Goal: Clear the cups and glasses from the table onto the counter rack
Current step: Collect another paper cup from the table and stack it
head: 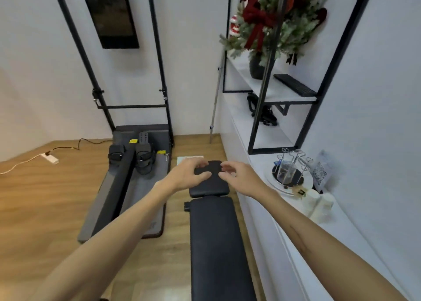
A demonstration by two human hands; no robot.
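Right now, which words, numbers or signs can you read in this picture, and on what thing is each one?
No text can be read.
Card on the counter, beside the cup rack: a printed square code, its words too blurred to read.
Yellow stickers on the exercise machine: too small to read.

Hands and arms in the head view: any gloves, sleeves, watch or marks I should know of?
Both are bare: no gloves, sleeves, watch or rings show on the left hand or the right hand. The right forearm bears a long dark streak; what it is cannot be told.
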